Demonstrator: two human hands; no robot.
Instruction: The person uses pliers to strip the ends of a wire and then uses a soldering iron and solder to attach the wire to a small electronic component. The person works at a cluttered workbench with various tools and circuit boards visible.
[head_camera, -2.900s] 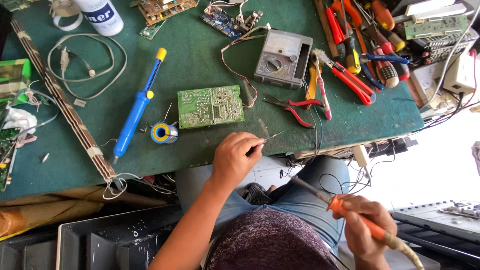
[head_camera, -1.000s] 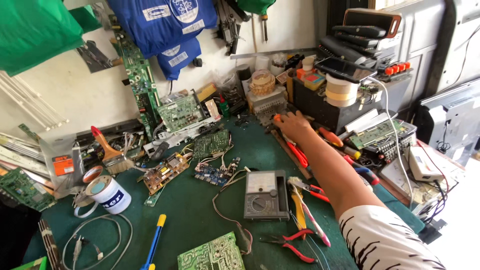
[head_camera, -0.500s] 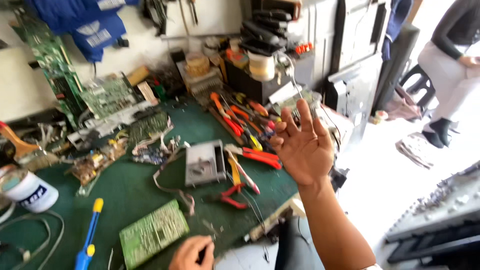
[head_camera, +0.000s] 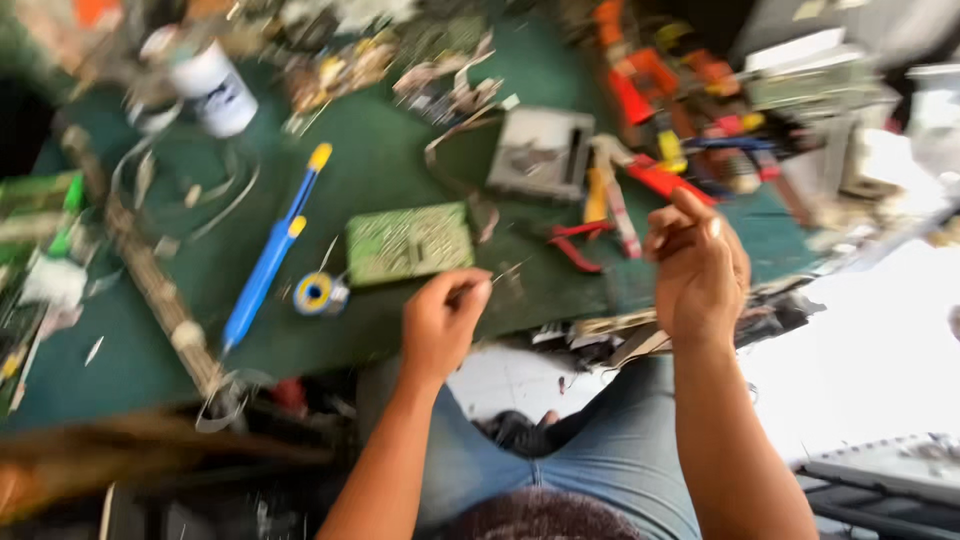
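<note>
Blurrily, from the head view, our left hand (head_camera: 440, 322) pinches a thin solder wire (head_camera: 505, 272) beside the green circuit board (head_camera: 410, 243); our right hand (head_camera: 697, 268) curls loosely, empty. Held that lightly, the wire could slip free.

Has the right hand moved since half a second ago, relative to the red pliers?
Yes. The right hand came back from beyond the red pliers to the near table edge.
</note>
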